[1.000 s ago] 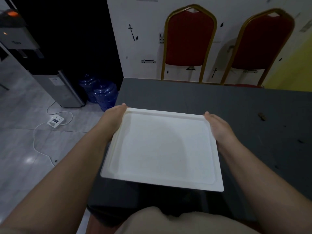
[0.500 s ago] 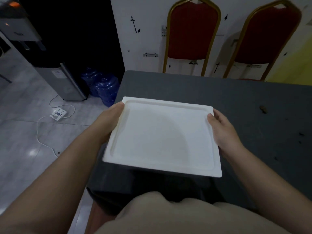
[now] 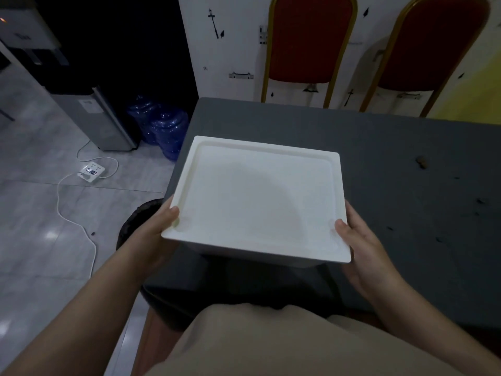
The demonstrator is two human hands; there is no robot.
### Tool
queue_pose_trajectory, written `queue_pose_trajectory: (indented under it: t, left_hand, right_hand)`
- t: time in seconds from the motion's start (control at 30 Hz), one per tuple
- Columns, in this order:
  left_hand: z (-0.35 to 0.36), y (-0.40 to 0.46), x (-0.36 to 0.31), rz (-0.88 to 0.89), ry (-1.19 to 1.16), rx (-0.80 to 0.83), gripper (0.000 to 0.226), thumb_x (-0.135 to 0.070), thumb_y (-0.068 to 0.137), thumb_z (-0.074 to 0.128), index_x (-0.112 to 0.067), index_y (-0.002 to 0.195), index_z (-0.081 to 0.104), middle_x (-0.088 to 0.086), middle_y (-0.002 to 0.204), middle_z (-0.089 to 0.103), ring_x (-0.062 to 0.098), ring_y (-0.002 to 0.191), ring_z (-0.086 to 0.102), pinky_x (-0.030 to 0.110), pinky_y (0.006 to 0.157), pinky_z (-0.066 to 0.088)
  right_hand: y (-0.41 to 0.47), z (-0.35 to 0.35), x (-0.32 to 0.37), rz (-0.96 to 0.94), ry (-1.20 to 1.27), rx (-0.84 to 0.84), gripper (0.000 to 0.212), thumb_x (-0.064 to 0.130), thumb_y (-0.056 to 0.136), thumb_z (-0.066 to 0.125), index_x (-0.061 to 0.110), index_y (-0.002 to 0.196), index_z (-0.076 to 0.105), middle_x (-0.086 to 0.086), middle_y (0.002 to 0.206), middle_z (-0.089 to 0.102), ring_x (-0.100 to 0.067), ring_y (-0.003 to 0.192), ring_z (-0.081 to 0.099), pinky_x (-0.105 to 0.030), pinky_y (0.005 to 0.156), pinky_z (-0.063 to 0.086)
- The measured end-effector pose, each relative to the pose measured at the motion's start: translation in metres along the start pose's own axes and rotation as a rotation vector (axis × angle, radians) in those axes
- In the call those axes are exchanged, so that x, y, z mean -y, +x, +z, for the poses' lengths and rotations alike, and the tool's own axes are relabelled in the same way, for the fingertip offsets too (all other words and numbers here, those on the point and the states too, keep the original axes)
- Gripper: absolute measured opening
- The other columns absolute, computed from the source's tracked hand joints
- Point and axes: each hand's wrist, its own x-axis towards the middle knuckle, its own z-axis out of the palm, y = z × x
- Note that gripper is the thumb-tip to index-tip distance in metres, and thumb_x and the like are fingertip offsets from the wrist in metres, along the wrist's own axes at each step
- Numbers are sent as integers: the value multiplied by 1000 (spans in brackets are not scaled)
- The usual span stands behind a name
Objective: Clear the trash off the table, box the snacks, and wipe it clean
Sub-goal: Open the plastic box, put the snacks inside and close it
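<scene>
Grey table [image 3: 393, 147]; hand-held white box [image 3: 260, 196]

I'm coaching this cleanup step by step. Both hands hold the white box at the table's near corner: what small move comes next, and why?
Probably set the white box down on the bare gray table ahead. Left hand and right hand are both occupied, and crumbs remain to wipe.
</scene>
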Motion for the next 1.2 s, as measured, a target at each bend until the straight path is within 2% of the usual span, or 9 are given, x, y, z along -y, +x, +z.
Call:
queue_pose_trajectory:
  t: [0.43, 0.53, 0.6, 0.73, 0.83, 0.93, 1.0, 1.1, 1.2]
  left_hand:
    - [-6, 1, 0, 21, 88, 62, 91, -59, 40, 85, -18, 116, 58, 1, 102, 73, 14, 90, 70, 22, 69, 55]
    - [-2, -1, 5, 6, -1, 29, 36, -38, 72, 64, -23, 103, 72, 1, 98, 74, 13, 87, 70, 20, 69, 55]
    - [0, -4, 7, 1, -62, 30, 37, -20, 72, 47, -26, 92, 77, 2, 92, 74, 14, 82, 71, 21, 66, 56]
    - [5, -12, 11, -40, -88, 74, 64, -25, 35, 89, -14, 97, 73, 7, 86, 74, 17, 75, 72, 24, 59, 56]
    - [4, -12, 16, -9, -104, 46, 20, -15, 67, 62, -21, 74, 79, 5, 77, 74, 15, 66, 71, 23, 52, 55]
    - [12, -14, 3, -14, -84, 36, 32, -21, 60, 74, -18, 92, 76, 7, 87, 74, 17, 76, 72, 26, 59, 57]
    - [13, -11, -10, -2, -19, 73, 77, -35, 42, 88, -16, 112, 62, 8, 95, 74, 21, 84, 71, 33, 70, 59]
    - [18, 16, -32, 54, 5, -62, 49, -30, 71, 66, -14, 117, 56, 11, 98, 70, 28, 88, 65, 44, 86, 47]
    - [39, 52, -62, 168, 15, -181, 26, -31, 88, 51, -16, 106, 61, 8, 94, 64, 20, 77, 58, 41, 73, 42]
  right_hand:
    - [-4, -1, -1, 1, -96, 23, 51, 20, 89, 49, 30, 138, 42, 8, 127, 62, -13, 114, 61, -29, 89, 53]
    - [-5, 1, -9, -5, -132, -58, 38, 23, 98, 40, 35, 133, 45, 14, 121, 64, -3, 108, 62, -25, 88, 47]
    - [-9, 5, -15, -10, -120, -88, 38, 27, 97, 40, 31, 134, 45, 11, 125, 62, -4, 111, 60, -29, 95, 45]
    - [-16, 7, -24, -42, -45, -79, 48, 38, 82, 62, 37, 127, 48, 10, 125, 62, -13, 117, 58, -38, 100, 42]
    - [-18, 8, -26, -61, -59, -98, 64, 62, 58, 74, 39, 115, 55, 7, 116, 65, -18, 110, 61, -40, 93, 45]
    - [-12, 7, -22, -107, -27, -151, 37, 33, 76, 62, 29, 112, 55, -2, 113, 64, -17, 101, 64, -34, 83, 47]
    - [-4, 10, -13, -131, 1, -165, 30, 26, 80, 63, 26, 109, 55, -1, 108, 66, -10, 92, 66, -28, 77, 49]
    - [22, 17, 15, -195, 25, -165, 40, 45, 75, 69, 27, 108, 57, 2, 107, 68, -12, 96, 64, -28, 83, 51]
    - [65, 19, 40, -220, 24, -176, 14, 23, 94, 50, 28, 107, 54, 2, 109, 64, -13, 99, 62, -30, 85, 47]
